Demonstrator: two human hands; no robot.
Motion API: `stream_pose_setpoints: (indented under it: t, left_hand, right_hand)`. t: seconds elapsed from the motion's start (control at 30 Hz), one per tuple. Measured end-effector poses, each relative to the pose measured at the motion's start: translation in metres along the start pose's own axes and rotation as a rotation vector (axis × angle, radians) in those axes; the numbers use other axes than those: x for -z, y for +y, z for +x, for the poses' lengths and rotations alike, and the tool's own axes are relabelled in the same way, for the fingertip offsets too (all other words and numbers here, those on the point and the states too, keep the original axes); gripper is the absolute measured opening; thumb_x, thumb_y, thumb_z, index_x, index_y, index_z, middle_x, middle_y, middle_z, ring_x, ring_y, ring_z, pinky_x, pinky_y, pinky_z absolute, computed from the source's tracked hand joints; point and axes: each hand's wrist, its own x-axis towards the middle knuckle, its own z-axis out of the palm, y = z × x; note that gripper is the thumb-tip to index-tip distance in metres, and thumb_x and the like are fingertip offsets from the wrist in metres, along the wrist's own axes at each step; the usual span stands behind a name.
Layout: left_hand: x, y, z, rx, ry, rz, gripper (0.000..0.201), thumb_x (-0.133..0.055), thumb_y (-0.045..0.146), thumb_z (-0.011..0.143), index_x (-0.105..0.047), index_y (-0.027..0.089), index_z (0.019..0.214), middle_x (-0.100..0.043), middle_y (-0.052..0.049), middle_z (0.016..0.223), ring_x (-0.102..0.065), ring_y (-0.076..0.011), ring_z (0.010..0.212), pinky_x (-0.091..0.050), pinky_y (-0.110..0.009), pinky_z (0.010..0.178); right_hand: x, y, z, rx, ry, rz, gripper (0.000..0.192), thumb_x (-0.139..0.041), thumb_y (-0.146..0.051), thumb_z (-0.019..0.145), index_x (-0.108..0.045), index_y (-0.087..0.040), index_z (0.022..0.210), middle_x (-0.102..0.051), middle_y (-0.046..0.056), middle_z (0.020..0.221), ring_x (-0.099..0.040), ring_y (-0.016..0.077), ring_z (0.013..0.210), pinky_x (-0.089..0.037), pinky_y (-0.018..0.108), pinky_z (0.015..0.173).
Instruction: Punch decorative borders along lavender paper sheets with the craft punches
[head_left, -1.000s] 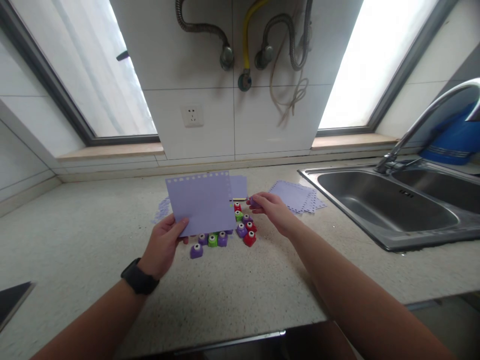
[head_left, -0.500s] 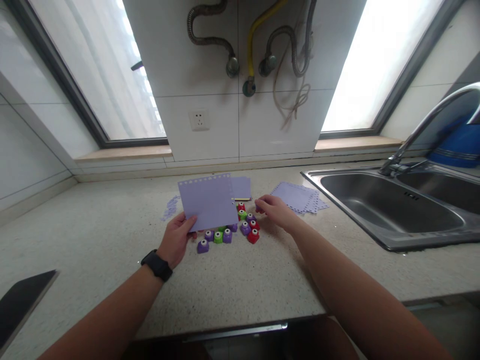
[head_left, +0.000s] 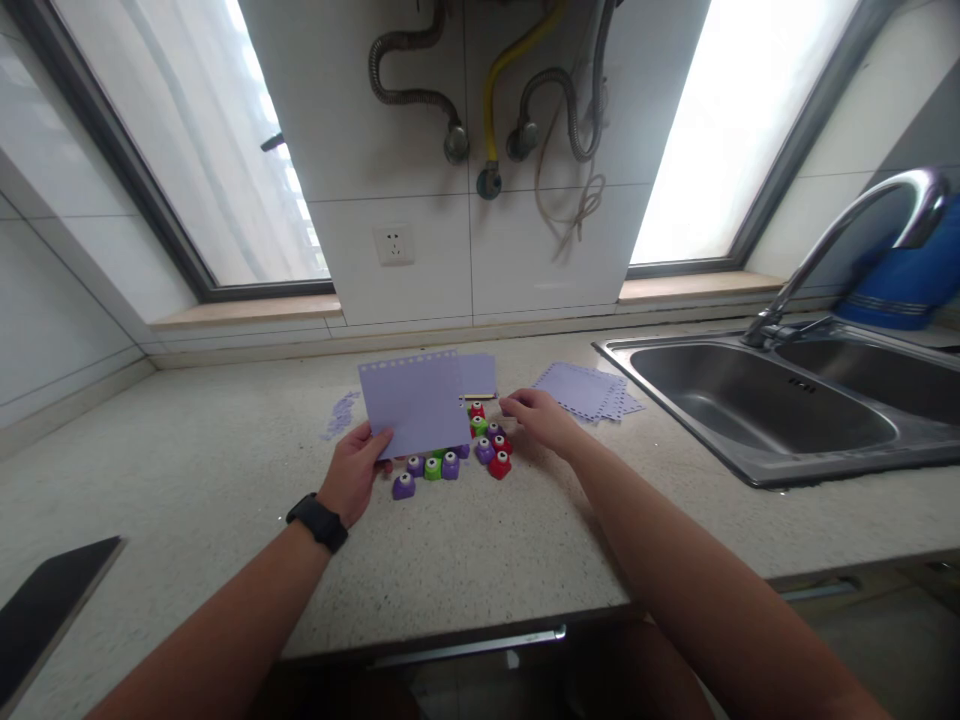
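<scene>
My left hand (head_left: 358, 470), with a dark watch on its wrist, grips the lower left corner of a light purple sheet of paper (head_left: 412, 405) between thumb and fingers. A row of punched holes runs along the sheet's top edge. My right hand (head_left: 536, 415) is closed in a pinch just right of the sheet; what it holds, if anything, I cannot make out. Below and between my hands lie several small craft punches (head_left: 450, 465) in purple, green and red (head_left: 500, 464). The held sheet hides some of them. Behind it lie more purple paper (head_left: 478, 372) and a pencil (head_left: 480, 397).
A fanned stack of purple sheets with punched edges (head_left: 581, 388) lies right of my right hand. Purple paper scraps (head_left: 342, 414) are at the left. A steel sink (head_left: 750, 462) with a faucet (head_left: 832, 225) bounds the right side. A dark flat object (head_left: 56, 600) sits at the lower left.
The view has shifted slightly. My left hand still holds the sheet upright, and my right hand keeps its pinch, with little movement relative to the sheet.
</scene>
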Motion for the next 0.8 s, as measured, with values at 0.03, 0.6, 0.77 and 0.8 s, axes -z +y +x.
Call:
stream_pose_setpoints:
  t: [0.03,0.6,0.77,0.8]
  left_hand:
    - [0.0,0.0,0.0,0.0,0.003,-0.001,0.048,-0.084,0.04,0.076,-0.07,0.012,0.114,-0.069,-0.006,0.095,-0.06,-0.0111,0.063,-0.043,-0.021,0.045]
    - [-0.002,0.005,-0.005,0.017,-0.022,0.02,0.045,-0.084,0.04,0.076,-0.071,0.013,0.11,-0.068,-0.005,0.091,-0.053,-0.0091,0.062,-0.042,-0.019,0.045]
    - [-0.001,0.005,-0.005,0.046,-0.067,0.037,0.042,-0.083,0.039,0.079,-0.071,0.012,0.109,-0.067,-0.005,0.089,-0.053,-0.0093,0.062,-0.042,-0.019,0.045]
    - [-0.001,0.005,-0.005,0.048,-0.07,0.036,0.042,-0.083,0.039,0.079,-0.071,0.012,0.109,-0.067,-0.005,0.09,-0.053,-0.0095,0.062,-0.042,-0.019,0.046]
  right_hand:
    - [-0.001,0.001,0.0,0.0,0.004,0.004,0.034,-0.06,-0.044,0.096,-0.076,-0.015,0.099,-0.074,0.007,0.089,-0.063,0.0197,0.08,-0.042,0.032,0.072]
    - [0.002,0.011,0.005,0.016,0.04,-0.141,0.033,-0.059,-0.044,0.097,-0.076,-0.015,0.098,-0.075,0.012,0.098,-0.065,0.0238,0.087,-0.043,0.034,0.077]
    - [0.001,0.013,0.006,0.014,0.039,-0.187,0.034,-0.057,-0.045,0.098,-0.076,-0.016,0.095,-0.074,0.013,0.097,-0.065,0.0249,0.086,-0.044,0.037,0.079]
    - [0.0,0.013,0.006,0.015,0.038,-0.194,0.034,-0.058,-0.045,0.098,-0.076,-0.016,0.095,-0.074,0.013,0.098,-0.065,0.0249,0.087,-0.044,0.037,0.079]
